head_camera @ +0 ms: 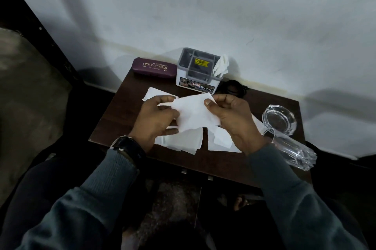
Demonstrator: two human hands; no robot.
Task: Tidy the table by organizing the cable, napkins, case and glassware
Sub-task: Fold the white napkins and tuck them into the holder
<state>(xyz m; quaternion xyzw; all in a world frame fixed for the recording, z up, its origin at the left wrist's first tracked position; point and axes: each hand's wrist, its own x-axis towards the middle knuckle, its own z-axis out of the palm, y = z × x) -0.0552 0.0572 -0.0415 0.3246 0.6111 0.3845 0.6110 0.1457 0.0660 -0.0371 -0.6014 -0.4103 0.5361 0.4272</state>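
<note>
A white napkin [193,112] is held above the dark wooden table [126,107]. My left hand [156,121] pinches its left edge and my right hand [234,119] pinches its right edge. More white napkins [183,142] lie flat on the table under my hands, and one [154,93] lies further back. A maroon glasses case [154,67] lies at the back left. A coiled black cable [234,87] sits behind my right hand. A clear glass ashtray [280,117] and a clear drinking glass [293,148] lying on its side are at the right edge.
A grey and white organizer box [197,73] stands at the back middle with a crumpled napkin [221,64] stuck in its right compartment. A white wall [203,16] rises right behind the table. My knees are below the front edge.
</note>
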